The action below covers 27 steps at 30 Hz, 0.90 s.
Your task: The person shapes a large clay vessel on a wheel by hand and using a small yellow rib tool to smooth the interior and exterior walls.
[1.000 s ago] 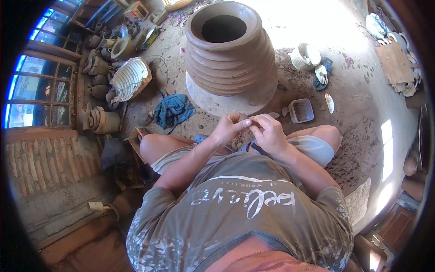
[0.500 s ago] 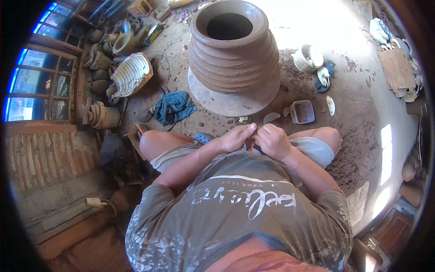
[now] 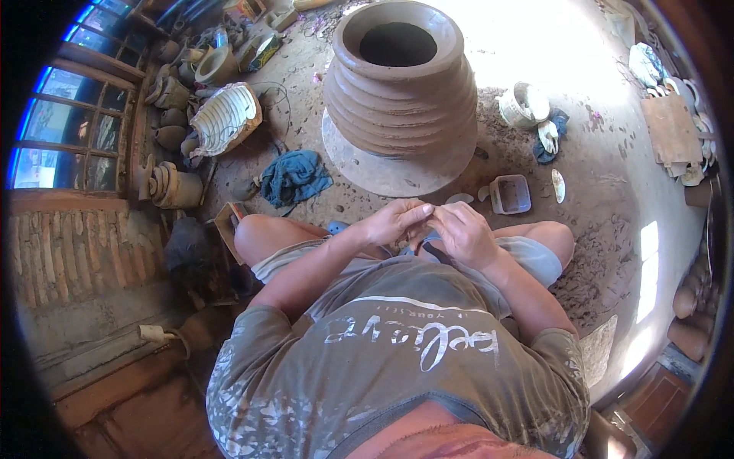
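- Hands together, out over the lap! The left hand (image 3: 398, 220) is half curled, thumb stretched to the right, its tip up against the fingers opposite.
- The right hand (image 3: 464, 233) bends its fingers in tight, and the two meet at the tips, narrow, right in front of the shirt (image 3: 397, 344).
- Is anything pinched in there? Cannot tell (the knuckles block the view beautifully).
- Just beyond them, the big one: a wide-mouthed clay pot (image 3: 401, 111), upright, ridged in rings all down its wall, thick smooth rim on top.
- It stands on a pale round base (image 3: 355, 174), whose near edge lies close to the fingers, and neither hand touches the pot.
- Left of the base, a crumpled blue-green cloth (image 3: 294, 177) on the floor; right of it, a clear plastic tub (image 3: 511, 196) near the right knee (image 3: 550, 239).
- Farther up that side, a pale bucket (image 3: 520, 107), and over by the windows (image 3: 57, 118), a ribbed whitish piece (image 3: 224, 118) among small pots (image 3: 170, 138).
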Each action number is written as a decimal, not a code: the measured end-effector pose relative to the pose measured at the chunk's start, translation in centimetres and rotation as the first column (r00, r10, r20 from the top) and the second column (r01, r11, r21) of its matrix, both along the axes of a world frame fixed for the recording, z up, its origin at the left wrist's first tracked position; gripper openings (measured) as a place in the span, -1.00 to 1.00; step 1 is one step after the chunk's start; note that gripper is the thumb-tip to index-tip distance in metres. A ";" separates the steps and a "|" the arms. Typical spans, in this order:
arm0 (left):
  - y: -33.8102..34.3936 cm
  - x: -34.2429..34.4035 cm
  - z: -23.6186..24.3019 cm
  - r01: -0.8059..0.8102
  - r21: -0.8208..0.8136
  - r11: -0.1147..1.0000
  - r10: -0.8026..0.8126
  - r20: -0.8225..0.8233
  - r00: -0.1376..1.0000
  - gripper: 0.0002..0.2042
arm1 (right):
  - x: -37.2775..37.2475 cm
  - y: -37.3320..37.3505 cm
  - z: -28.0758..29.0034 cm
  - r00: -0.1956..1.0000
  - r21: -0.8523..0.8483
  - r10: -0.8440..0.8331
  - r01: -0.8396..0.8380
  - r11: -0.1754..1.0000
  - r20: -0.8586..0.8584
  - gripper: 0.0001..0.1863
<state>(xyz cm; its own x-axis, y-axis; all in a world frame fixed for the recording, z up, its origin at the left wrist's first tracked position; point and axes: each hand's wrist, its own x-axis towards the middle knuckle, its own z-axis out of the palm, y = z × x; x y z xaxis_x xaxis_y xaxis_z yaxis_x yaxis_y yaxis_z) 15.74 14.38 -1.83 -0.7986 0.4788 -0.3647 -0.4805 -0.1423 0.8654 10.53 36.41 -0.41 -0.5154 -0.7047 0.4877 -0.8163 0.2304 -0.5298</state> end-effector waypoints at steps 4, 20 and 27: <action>-0.6 -0.3 -0.5 -0.112 -0.171 0.979 0.106 -0.042 0.993 -0.48 | -1.3 -0.2 0.3 0.983 0.057 0.039 -0.029 0.998 -0.177 -0.82; -3.1 -2.6 -6.5 -0.199 -0.976 0.088 -0.491 -0.217 0.844 -0.54 | -5.6 -8.8 6.0 0.982 -0.232 -0.184 0.173 0.957 -0.028 -0.85; 0.4 -3.5 -7.9 -0.197 -0.980 -0.008 -0.646 -0.145 0.749 -0.65 | -7.8 -12.7 7.6 0.854 -0.208 -0.248 0.168 0.963 -0.457 -0.89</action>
